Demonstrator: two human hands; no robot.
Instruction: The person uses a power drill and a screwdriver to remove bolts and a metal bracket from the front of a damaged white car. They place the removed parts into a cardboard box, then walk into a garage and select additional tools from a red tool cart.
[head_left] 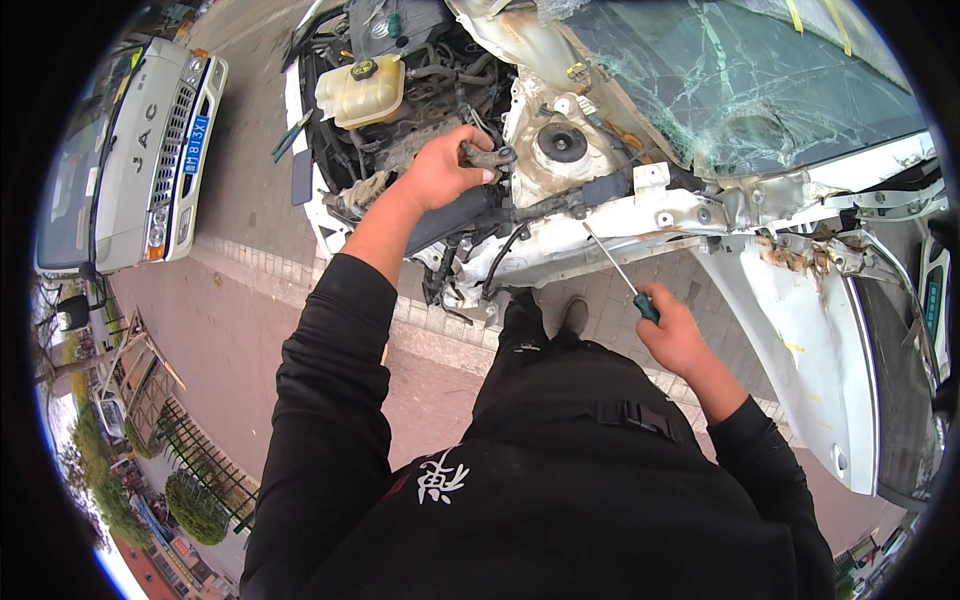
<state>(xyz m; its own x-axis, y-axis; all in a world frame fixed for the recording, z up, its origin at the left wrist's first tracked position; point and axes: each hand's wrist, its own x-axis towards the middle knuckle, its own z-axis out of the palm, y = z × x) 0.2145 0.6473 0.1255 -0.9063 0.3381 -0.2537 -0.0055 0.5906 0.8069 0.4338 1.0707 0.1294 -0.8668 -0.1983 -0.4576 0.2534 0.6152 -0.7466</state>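
Observation:
My right hand [672, 332] is closed round the dark green handle of a screwdriver [648, 308]. Its thin metal shaft slants up and left, with the tip by the white fender rail [625, 216] of a wrecked car. Over the engine bay, my left hand [445, 172] grips a small dark grey part, perhaps a connector or clamp [488, 157], between thumb and fingers. This part sits beside the strut tower [562, 143], among dark hoses and wiring. Whether it is fixed to the car, I cannot tell.
A yellowed coolant tank [360, 92] stands in the engine bay. Green-handled pliers [291, 136] lie at the bay's far left edge. The windshield [760, 90] is shattered. A white door [810, 370] hangs at the right. A white truck [140, 150] stands at the left.

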